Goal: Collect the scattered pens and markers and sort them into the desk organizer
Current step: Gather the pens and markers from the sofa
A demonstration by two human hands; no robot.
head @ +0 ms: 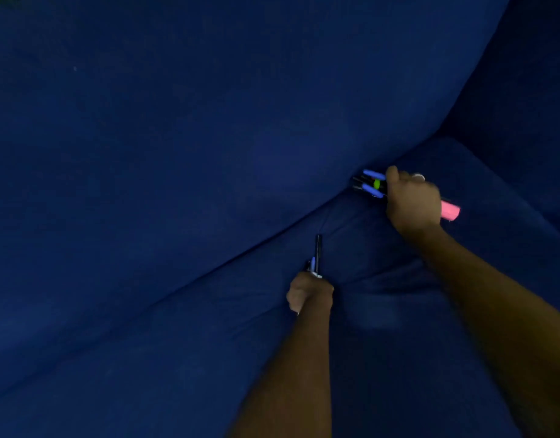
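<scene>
My right hand [413, 200] is closed around a bundle of pens and markers [372, 184]. Blue caps and a green one stick out to the left of the fist, and a pink highlighter end [451, 211] pokes out to the right. The bundle's tips rest near the crease where the sofa seat meets the backrest. Lower and to the left, my left hand [310, 292] grips a black pen and a blue-capped pen [316, 256], which point upward toward the crease. No desk organizer is in view.
A dark blue sofa fills the view: backrest [177, 121] at the upper left, seat cushion [209, 358] below, armrest [531, 105] at the upper right. A crease [240, 248] runs diagonally between seat and backrest.
</scene>
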